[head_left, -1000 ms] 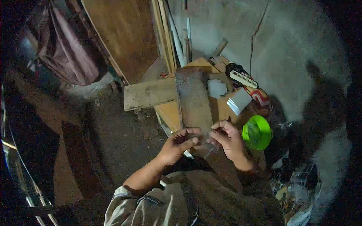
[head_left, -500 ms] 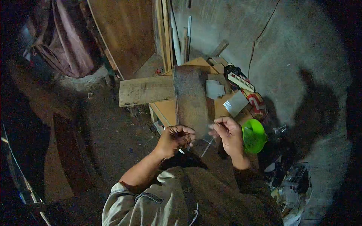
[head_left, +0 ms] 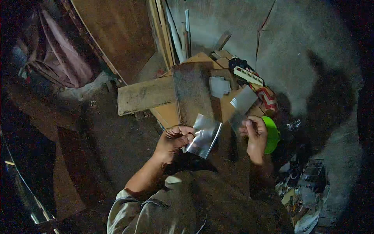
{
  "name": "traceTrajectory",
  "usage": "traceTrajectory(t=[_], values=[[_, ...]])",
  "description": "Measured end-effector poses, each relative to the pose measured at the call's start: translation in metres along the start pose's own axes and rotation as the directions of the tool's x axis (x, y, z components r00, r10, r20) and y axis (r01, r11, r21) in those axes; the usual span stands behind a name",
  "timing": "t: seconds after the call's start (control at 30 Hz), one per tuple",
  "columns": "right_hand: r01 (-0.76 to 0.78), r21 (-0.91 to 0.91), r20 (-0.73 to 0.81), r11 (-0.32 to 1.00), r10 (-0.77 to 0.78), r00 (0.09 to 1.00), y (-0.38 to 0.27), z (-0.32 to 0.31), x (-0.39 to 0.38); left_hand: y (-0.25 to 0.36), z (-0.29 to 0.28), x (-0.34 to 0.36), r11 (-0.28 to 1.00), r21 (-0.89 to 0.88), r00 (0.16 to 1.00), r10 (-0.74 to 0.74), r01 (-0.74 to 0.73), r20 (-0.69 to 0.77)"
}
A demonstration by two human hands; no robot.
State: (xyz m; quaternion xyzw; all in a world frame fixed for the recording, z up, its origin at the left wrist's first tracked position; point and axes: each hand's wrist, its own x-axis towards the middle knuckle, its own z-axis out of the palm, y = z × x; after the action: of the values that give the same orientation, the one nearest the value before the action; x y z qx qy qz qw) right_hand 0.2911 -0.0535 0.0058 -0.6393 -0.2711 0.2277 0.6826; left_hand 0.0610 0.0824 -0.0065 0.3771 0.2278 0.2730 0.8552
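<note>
My left hand (head_left: 175, 142) pinches a small clear plastic bag (head_left: 204, 136) by its left edge. The bag is flat and tilted, and a bright strip of light runs along its right edge. To the right, my right hand (head_left: 255, 136) is raised with thumb and fingers drawn together, apart from the bag. Its fingertips are slightly blurred, and I cannot make out what is between them. Just behind that hand is a bright green plastic bowl (head_left: 272, 136), partly covered by it. A stack of clear plastic bags (head_left: 244, 99) lies on the worktop beyond my right hand.
A dark worn board (head_left: 193, 91) lies over a pale plank (head_left: 144, 95) on the worktop. White sheets (head_left: 220, 85) sit near a white power strip (head_left: 248, 76). A cluttered bag (head_left: 307, 195) stands at lower right; a wooden panel (head_left: 117, 35) leans at the back.
The clear bag now shows flat and wide in my left hand. My right hand has moved right, away from my left, and now covers part of the green bowl. The view has shifted slightly.
</note>
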Motion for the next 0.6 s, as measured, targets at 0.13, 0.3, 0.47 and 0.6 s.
traceTrajectory(t=[0.13,0.3,0.47,0.6], values=[[-0.126,-0.043,-0.047,0.991,0.124,0.991,0.074,-0.042,-0.004,0.003,-0.002,0.0,0.996,-0.046,0.997,0.079,-0.078,0.01],[0.154,-0.52,0.175,0.84,-0.071,0.982,0.205,-0.107,-0.02,0.014,0.004,-0.004,0.993,0.006,0.993,0.12,-0.12,-0.017],[-0.001,-0.301,0.179,0.954,0.058,0.982,0.244,-0.117,-0.032,0.017,-0.002,-0.008,0.972,0.102,0.977,0.209,-0.211,0.036],[0.113,-0.767,0.3,0.632,0.198,0.933,0.143,-0.074,-0.024,0.019,-0.004,-0.004,0.935,0.069,0.924,0.33,-0.348,0.192]])
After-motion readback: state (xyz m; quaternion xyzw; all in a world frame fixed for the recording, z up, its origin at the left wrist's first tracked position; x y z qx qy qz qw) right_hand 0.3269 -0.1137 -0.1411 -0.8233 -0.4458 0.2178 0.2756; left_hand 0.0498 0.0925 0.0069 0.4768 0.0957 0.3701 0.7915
